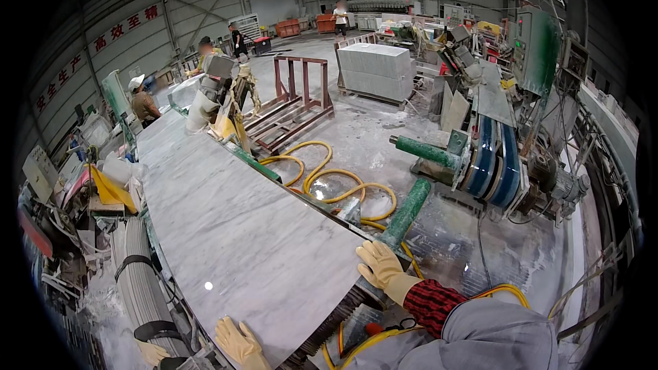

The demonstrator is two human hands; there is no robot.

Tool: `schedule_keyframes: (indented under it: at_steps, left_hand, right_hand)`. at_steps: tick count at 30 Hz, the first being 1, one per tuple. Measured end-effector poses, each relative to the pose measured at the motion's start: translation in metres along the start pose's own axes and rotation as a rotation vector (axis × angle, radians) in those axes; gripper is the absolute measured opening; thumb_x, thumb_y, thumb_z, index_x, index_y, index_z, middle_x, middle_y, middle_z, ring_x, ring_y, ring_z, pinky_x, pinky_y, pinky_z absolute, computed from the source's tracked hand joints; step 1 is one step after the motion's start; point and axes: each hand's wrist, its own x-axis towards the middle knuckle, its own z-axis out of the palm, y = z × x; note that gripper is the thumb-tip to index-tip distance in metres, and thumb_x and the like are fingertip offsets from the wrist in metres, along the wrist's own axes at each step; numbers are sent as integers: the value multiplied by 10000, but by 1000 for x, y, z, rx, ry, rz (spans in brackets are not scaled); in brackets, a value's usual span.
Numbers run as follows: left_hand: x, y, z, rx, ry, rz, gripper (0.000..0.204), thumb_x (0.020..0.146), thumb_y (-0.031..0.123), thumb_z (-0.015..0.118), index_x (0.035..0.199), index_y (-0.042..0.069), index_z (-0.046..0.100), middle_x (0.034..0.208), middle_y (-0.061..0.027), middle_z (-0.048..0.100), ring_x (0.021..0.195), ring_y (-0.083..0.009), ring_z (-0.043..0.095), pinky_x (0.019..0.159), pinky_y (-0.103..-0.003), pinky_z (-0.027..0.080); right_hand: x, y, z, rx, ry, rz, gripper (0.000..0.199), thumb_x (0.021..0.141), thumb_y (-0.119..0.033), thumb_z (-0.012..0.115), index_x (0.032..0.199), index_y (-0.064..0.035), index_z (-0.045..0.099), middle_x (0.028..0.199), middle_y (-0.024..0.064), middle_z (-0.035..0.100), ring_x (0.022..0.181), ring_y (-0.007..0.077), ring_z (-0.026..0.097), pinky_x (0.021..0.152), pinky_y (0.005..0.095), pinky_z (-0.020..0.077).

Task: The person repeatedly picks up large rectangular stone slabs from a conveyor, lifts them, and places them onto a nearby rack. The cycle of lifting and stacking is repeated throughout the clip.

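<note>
A long white marble slab [253, 226] with grey veins lies flat on a conveyor frame in front of me, stretching away to the upper left. My left hand [240, 346], in a cream rubber glove, lies on the slab's near left edge with its fingers stretched out. At the near right corner, my right hand [380, 266], gloved alike under a red and black cuff, rests with its fingers over the slab's edge; its underside is hidden. Another cream glove [152, 353] shows at the lower left, and whether a hand is in it I cannot tell.
Green rollers [408, 212] and a yellow hose [336, 178] lie right of the slab. A blue-belted machine [490, 161] stands farther right. Beyond are a rust-red rack [301, 89], stacked stone blocks [377, 68] and several people. Strapped grey strips [136, 267] run along the left.
</note>
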Motion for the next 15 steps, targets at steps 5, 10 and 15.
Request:
schedule_keyframes:
  at_steps: [5,10,15]
  left_hand:
    - [0,-2,4,-1,-3,2,556,1098,364,596,1558,55,564,1655,-233,508,1555,-416,428,1316,-534,266]
    - [-3,-8,2,-23,31,61,540,1087,335,608,1528,26,577,1642,-243,516,1541,-426,439,1308,-534,275]
    - [-12,31,-73,25,206,344,455,1125,318,561,1334,-57,711,1332,-312,701,1241,-464,642,1130,-552,466]
  right_hand:
    - [-5,1,2,6,18,13,500,962,-330,719,1404,-115,625,1436,146,591,1329,379,540,1181,515,425]
    - [-8,5,8,6,38,-8,514,963,-324,719,1421,-110,626,1443,161,593,1326,397,542,1181,527,428]
    - [-35,9,9,113,33,155,500,1002,-387,707,1397,-82,681,1453,210,656,1380,455,560,1209,543,421]
